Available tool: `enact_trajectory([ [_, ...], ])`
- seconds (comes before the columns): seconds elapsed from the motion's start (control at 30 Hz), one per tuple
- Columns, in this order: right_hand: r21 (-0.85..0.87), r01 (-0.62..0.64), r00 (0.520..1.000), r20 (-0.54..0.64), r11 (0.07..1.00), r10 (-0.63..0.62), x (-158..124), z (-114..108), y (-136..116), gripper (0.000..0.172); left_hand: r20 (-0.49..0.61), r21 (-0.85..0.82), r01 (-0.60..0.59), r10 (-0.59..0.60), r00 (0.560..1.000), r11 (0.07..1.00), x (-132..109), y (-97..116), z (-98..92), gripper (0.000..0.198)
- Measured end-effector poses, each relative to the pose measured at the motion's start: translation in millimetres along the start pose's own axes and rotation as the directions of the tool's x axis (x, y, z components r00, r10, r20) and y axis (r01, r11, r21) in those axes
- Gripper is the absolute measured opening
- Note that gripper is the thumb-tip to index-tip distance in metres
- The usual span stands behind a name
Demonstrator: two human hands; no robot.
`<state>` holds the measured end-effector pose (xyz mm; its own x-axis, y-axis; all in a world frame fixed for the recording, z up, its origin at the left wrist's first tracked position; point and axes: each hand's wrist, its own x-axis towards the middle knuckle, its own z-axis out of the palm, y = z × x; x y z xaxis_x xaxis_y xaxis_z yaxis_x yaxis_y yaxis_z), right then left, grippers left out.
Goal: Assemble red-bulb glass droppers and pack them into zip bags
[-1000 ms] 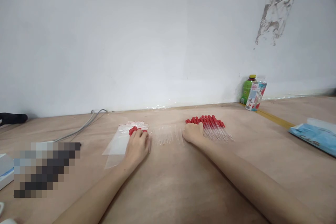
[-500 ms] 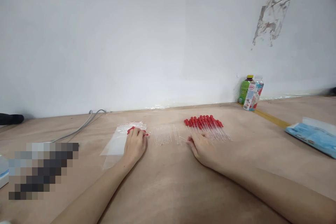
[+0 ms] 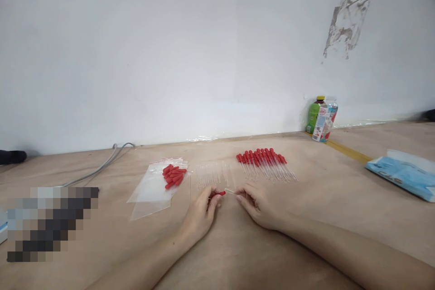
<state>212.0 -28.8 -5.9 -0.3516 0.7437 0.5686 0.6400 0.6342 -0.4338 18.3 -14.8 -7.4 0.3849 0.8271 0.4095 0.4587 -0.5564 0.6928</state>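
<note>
From my seat I see the wooden surface running back to a white wall. On it, left of centre, lie clear zip bags with a small heap of loose red bulbs on top. Right of centre is a row of finished droppers, red caps away from me, and between bags and row lies a spread of bare glass tubes, hard to count.

Both hands sit just in front of those tubes. My left hand is pinching one red bulb between thumb and forefinger. My right hand pinches a single glass tube by its near end, other fingers loosely curled. Bulb and tube tip are almost touching.

I judge this as the capping step: bulb mouth and tube end need lining up straight, then a gentle push, since thin glass could snap under sideways force.
</note>
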Motion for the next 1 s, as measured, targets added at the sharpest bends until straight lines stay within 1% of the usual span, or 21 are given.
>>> enact_trajectory([
  [0.2,-0.051,0.001,0.999,-0.032,0.999,-0.003,-0.6,2.3,2.1,0.019,-0.018,-0.121,0.022,-0.024,1.0,0.992,2.4,-6.2,1.8,0.014],
  [0.3,-0.067,0.026,1.0,-0.014,0.997,-0.027,-0.7,2.4,2.0,0.018,-0.01,-0.136,0.027,-0.029,1.0,0.99,2.7,-8.3,2.6,0.015],
  [0.43,-0.033,0.05,0.998,0.034,0.998,-0.049,-0.8,3.5,3.9,0.016,-0.014,-0.065,0.019,-0.02,1.0,0.998,1.9,-8.3,1.6,0.015],
  [0.53,0.013,0.054,0.994,0.093,0.998,-0.055,-0.4,2.8,6.7,0.016,-0.002,-0.01,0.016,-0.016,1.0,1.0,1.0,-9.6,0.2,0.018],
  [0.67,0.032,0.05,0.983,0.173,0.998,-0.055,2.2,-3.9,9.2,0.018,0.035,0.005,-0.056,0.056,0.998,0.998,-0.5,-10.4,-2.3,0.019],
  [0.73,0.012,0.06,0.976,0.209,0.998,-0.061,4.0,-8.7,9.7,0.018,0.086,0.03,-0.097,0.094,0.992,0.995,-1.2,-8.1,-3.8,0.018],
  [0.83,-0.041,0.115,0.964,0.247,0.993,-0.101,5.8,-14.4,9.3,0.018,0.163,0.078,-0.119,0.105,0.981,0.99,-2.3,-2.4,-5.6,0.018],
  [0.93,-0.127,0.168,0.961,0.244,0.978,-0.133,5.7,-16.3,7.5,0.02,0.199,0.126,-0.129,0.102,0.975,0.984,-3.0,1.5,-6.3,0.019],
  [1.0,-0.187,0.189,0.965,0.219,0.964,-0.147,4.8,-15.3,5.3,0.022,0.199,0.157,-0.129,0.096,0.975,0.979,-3.0,1.8,-6.1,0.02],
])
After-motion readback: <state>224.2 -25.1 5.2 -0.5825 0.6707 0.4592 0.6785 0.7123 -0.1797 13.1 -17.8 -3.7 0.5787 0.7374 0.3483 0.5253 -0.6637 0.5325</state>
